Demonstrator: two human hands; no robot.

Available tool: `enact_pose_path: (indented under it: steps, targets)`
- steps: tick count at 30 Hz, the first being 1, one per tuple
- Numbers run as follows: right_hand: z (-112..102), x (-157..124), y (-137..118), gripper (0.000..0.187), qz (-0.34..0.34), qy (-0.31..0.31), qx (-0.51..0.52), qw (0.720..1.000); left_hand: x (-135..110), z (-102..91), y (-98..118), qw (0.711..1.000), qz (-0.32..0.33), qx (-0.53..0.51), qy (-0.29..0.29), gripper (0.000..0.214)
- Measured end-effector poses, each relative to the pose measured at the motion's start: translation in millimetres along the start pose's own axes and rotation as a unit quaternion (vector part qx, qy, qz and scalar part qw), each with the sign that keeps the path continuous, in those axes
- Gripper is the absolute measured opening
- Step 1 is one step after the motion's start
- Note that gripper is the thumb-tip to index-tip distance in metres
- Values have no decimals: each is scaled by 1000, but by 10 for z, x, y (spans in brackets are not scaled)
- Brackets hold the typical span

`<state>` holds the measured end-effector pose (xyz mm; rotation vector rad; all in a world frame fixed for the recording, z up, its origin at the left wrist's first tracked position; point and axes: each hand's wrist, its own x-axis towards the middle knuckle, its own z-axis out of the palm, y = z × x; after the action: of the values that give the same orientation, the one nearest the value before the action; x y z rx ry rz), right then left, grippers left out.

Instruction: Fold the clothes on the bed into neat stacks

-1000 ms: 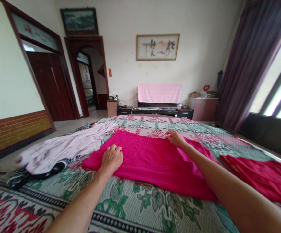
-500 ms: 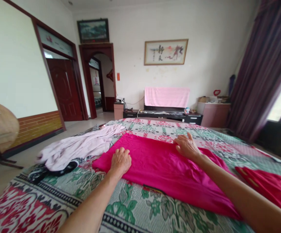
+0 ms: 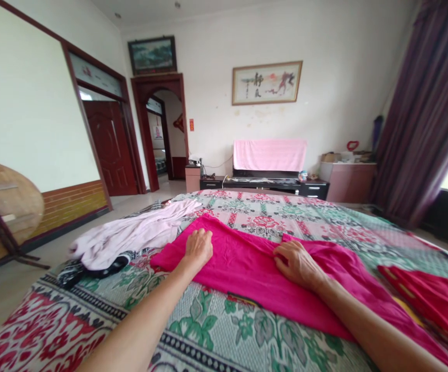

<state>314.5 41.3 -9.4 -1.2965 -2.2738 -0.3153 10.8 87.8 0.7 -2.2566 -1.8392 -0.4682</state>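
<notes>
A bright magenta garment [image 3: 243,281] lies spread on the patterned bedspread [image 3: 192,320]; its exact kind does not show. My left hand [image 3: 199,248] rests on its left part, fingers curled down and closed on the fabric. Farther right, my right hand [image 3: 298,264] has its fingers bent and thumb tucked in at the far edge, gripping the cloth. Folds run between the two hands, and the right part of the garment lies loosely bunched beneath my right forearm. A dark strip with a yellow line [image 3: 243,298] peeks out at the near edge.
Pale pink clothing [image 3: 130,235] lies crumpled over a black-and-white piece [image 3: 111,266] at the bed's left. Red folded clothing [image 3: 436,302] is at the right. Beyond the bed stands a low black cabinet [image 3: 312,190]. A round wooden tabletop [image 3: 10,206] stands at far left.
My right hand has come down toward me and curled, drawing the garment's far edge with it into folds. My left hand has shifted slightly up and right. The view has turned a little left.
</notes>
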Motion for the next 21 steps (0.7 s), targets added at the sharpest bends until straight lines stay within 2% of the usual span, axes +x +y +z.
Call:
enact_pose_path:
  steps: [4, 9, 11, 14, 18, 21]
  targets:
    - [7, -12, 1, 15, 11, 8, 16, 1000, 386, -10, 153, 993, 117, -23, 8, 43]
    - [-15, -22, -27, 15, 26, 8, 18, 999, 703, 111, 266, 977, 204, -37, -56, 51]
    - [-16, -20, -32, 15, 30, 6, 18, 999, 744, 150, 256, 976, 205, -24, -68, 46]
    - [-6, -15, -33, 15, 29, 10, 19, 999, 764, 150, 181, 978, 202, 20, -48, 37]
    - [6, -13, -33, 14, 24, 14, 14, 1000, 759, 60, 51, 971, 215, 92, -44, 26]
    - [6, -11, -32, 15, 23, 15, 9, 1000, 729, -11, -16, 973, 191, 120, -52, 19]
